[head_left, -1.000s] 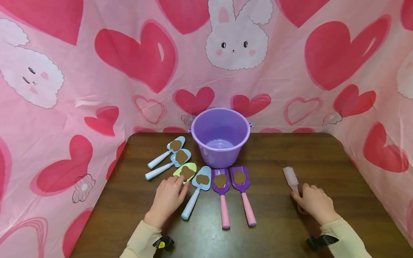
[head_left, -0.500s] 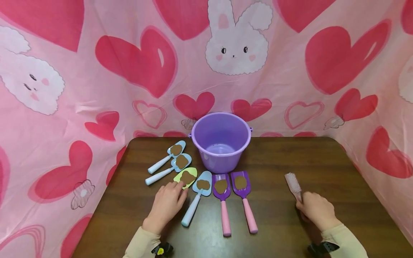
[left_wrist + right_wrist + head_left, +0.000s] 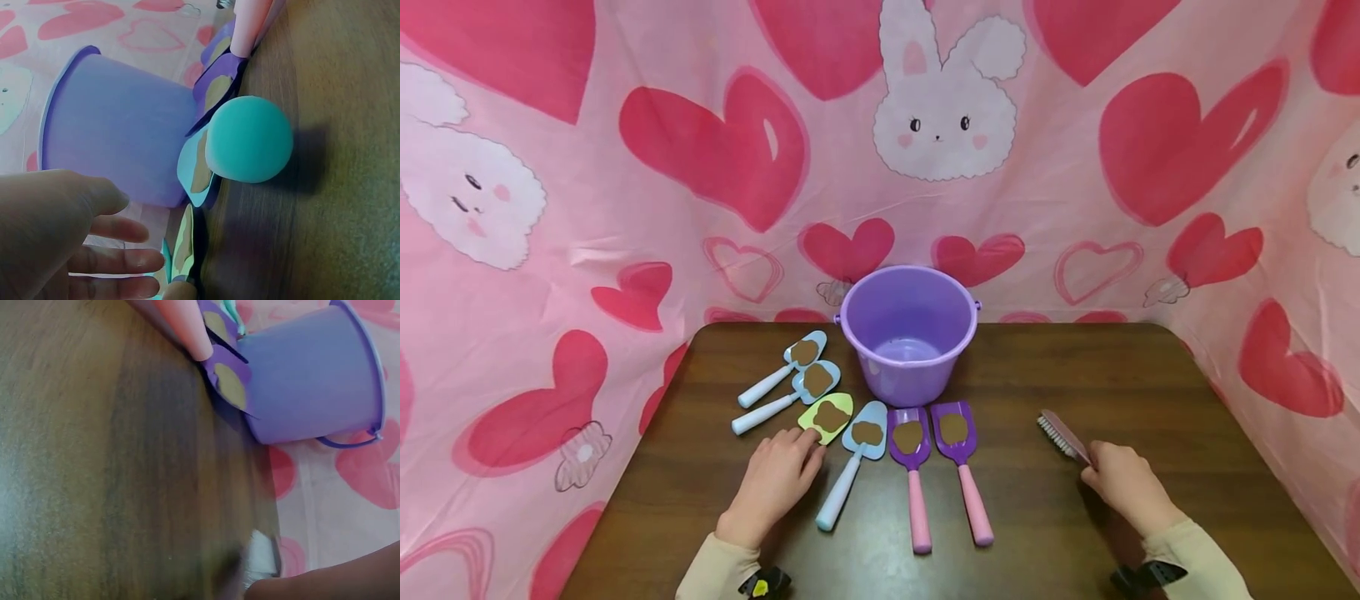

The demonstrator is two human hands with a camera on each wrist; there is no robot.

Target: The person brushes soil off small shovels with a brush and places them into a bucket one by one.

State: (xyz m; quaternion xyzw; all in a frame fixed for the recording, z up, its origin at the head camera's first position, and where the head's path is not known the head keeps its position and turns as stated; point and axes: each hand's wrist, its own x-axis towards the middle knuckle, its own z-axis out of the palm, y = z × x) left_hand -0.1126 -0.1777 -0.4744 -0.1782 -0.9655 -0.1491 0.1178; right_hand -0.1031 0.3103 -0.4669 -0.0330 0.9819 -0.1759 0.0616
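We note the left hand [image 3: 772, 479], fingers loosely extended, touching the green scoop [image 3: 826, 418] front-left of the bucket [image 3: 904, 382]. The right hand [image 3: 1127, 485] grips the brush [image 3: 1066, 432], fingers curled round its handle, at table [image 3: 1030, 533] right. Half a second ago its bristles faced up; now they face down-left. Left to right around these, we log two light-blue scoops [image 3: 775, 407], a third blue scoop [image 3: 845, 483] just beside the green one, then two purple scoops [image 3: 912, 459].

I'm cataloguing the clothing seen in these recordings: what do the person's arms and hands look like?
The left hand and right hand are ungloved. The left sleeve and right sleeve are plain beige. Below the arms show a black left wrist device with a yellow mark and a black right wrist device.
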